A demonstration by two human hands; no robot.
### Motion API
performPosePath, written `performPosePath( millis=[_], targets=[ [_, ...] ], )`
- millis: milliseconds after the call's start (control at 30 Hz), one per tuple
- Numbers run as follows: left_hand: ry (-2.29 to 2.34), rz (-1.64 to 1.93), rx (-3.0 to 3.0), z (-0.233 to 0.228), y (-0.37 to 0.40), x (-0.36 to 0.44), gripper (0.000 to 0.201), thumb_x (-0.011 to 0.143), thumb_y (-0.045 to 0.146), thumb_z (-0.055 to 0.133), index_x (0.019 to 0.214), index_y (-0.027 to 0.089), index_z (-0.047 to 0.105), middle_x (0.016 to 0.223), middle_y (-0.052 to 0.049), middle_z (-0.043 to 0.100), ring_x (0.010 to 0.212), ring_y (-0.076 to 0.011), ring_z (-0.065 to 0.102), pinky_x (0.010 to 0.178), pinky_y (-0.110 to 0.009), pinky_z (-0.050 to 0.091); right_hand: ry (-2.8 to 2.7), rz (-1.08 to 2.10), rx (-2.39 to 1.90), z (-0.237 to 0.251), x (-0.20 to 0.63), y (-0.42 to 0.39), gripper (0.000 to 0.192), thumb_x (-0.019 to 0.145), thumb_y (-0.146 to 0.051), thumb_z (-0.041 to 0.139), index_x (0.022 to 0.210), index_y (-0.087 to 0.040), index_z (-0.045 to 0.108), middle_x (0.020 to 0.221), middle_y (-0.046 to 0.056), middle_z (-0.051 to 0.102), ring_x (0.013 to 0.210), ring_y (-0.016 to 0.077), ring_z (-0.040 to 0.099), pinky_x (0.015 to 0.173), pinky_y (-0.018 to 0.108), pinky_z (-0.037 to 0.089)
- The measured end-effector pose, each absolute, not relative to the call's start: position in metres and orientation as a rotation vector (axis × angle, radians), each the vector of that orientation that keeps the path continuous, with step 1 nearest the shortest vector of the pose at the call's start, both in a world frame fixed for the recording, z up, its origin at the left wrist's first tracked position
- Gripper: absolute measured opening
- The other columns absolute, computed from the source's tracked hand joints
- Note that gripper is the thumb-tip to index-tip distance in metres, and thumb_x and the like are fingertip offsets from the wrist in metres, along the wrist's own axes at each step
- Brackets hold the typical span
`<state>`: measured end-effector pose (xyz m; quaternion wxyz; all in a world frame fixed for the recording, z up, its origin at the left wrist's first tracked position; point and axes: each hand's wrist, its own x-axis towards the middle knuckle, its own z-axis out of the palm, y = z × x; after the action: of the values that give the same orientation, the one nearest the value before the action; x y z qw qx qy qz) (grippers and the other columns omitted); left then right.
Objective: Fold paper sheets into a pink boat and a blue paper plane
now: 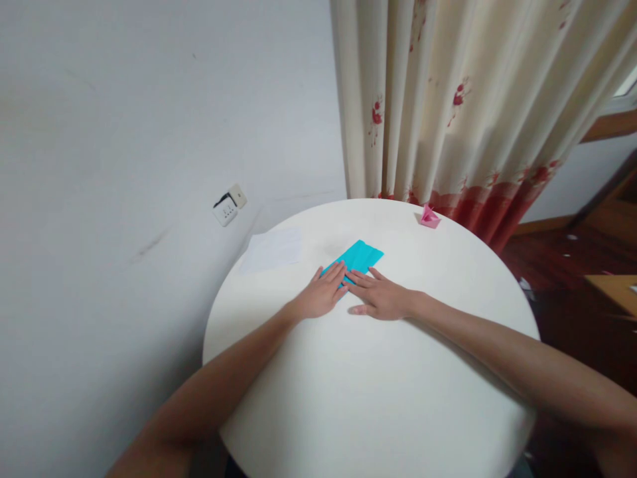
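A blue sheet of folded paper [359, 255] lies on the round white table [368, 385], with crease lines across its far part. My left hand [322, 293] rests flat on its near left edge, fingers stretched out. From the right, my right hand [377, 295] reaches over its near edge, palm down, fingers extended and thumb apart. The fingertips of both hands come close together at the near corner, and part of the paper there is hidden beneath them.
White paper sheets [273, 249] lie at the table's left edge by the wall. A small pink origami piece [429, 217] stands at the far right rim. Behind hangs a cream and red curtain [448, 119]. A wall socket [225, 211] is at left.
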<state>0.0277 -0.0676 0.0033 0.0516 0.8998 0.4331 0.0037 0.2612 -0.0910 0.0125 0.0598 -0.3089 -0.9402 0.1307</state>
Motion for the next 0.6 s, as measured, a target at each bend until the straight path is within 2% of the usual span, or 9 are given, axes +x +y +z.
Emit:
performPosePath(
  millis=[300,600],
  targets=[
    [1.318,-0.02,2.748,0.004,-0.067,0.026,0.063,0.105,0.054,0.014,0.159,0.023,0.019,0.167,-0.007,0.012,0.154,-0.0256,0.009,0.121,-0.056,0.012,-2.751,0.348,-1.059,0.006,0.262,-0.085,0.086,0.096,-0.073,0.02,0.16,-0.015,0.019,0.163,0.018,0.018,0.151,0.0337,0.016,0.12,0.062,0.011],
    [1.296,0.028,2.744,0.0,-0.065,0.023,0.06,0.105,0.055,0.019,0.159,0.029,0.02,0.167,-0.005,0.013,0.154,-0.0281,0.01,0.12,-0.06,0.014,-2.659,0.237,-1.351,-0.001,0.269,-0.077,0.089,0.095,-0.073,0.012,0.158,-0.011,0.024,0.163,0.02,0.017,0.152,0.0342,0.015,0.119,0.061,0.014]
  ],
)
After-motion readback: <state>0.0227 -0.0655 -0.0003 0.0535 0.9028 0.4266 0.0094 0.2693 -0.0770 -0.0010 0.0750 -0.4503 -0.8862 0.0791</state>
